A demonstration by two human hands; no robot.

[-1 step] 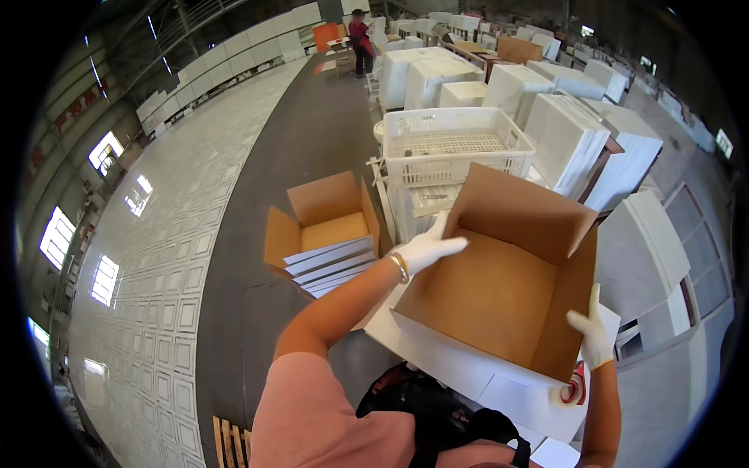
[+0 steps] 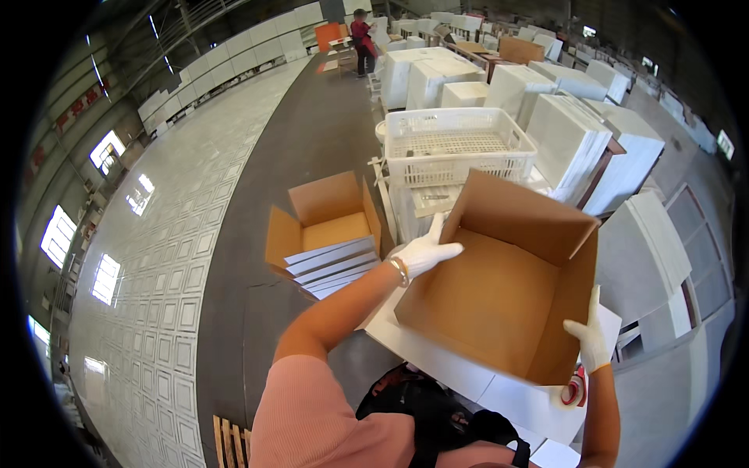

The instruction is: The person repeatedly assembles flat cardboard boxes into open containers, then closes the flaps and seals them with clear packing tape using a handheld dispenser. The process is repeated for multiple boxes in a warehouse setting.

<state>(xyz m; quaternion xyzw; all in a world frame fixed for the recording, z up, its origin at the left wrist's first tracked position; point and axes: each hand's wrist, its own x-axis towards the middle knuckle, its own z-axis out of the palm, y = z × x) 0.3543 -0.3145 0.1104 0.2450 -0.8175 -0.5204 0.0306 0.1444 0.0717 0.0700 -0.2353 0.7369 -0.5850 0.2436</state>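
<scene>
An open cardboard box [image 2: 488, 300], brown inside, is held tilted above a white-topped table [image 2: 437, 352]. My left hand [image 2: 427, 251], in a white glove, grips its left wall, thumb over the rim and fingers outside. On the opposite side my right hand [image 2: 591, 334], also gloved, clasps the right wall near the front corner, thumb on the inner side. The box looks empty, and its underside is hidden. Close to my right wrist a tape roll in a red dispenser [image 2: 573, 391] rests on the tabletop.
Left of the table stands a stack of nested open cartons [image 2: 331, 230]. Behind the held box is a white plastic crate [image 2: 460, 168]. White stone slabs [image 2: 566, 140] fill the right side. Patterned tiles [image 2: 168, 312] cover the left floor. A person [image 2: 362, 43] stands far back.
The box has shifted and turned very slightly in my hands, its far edge a little lower. Both hands keep their hold on it.
</scene>
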